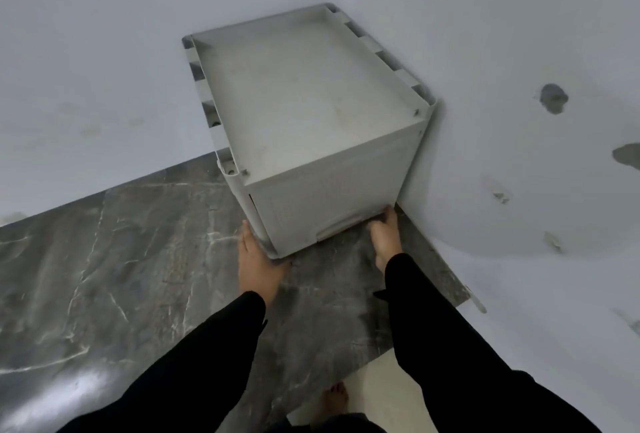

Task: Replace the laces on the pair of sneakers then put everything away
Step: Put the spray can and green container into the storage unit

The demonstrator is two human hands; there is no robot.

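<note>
Head view: grey plastic storage box [311, 103] sat directly ahead of both hands, pushed into the corner where the left wall [104, 51] met the right wall [519, 173]; it rested on dark marble-pattern floor [121, 259]; recessed top tray faced up, ribbed slots ran down both side edges.

Front flap [325, 200] looked closed, so the contents could not be seen; a narrow handle [341, 226] ran along the flap's lower edge.

Left hand [258, 256]: released, fingers straight, laid flat against the box's lower left front corner, touching it.

Right hand [384, 235]: at the lower right of the flap, fingertips touching the right end of the handle; could not tell whether they hooked it or just rested there, too blurred.

Box sat between the two hands, bottom edge on the floor.

Black sleeves, left [207, 346] and right [450, 346], covered both arms to the wrists; a bare foot [336, 398] stood on a paler floor patch below and between the arms.

Right wall beyond the right hand had chipped paint patches [553, 98].
</note>
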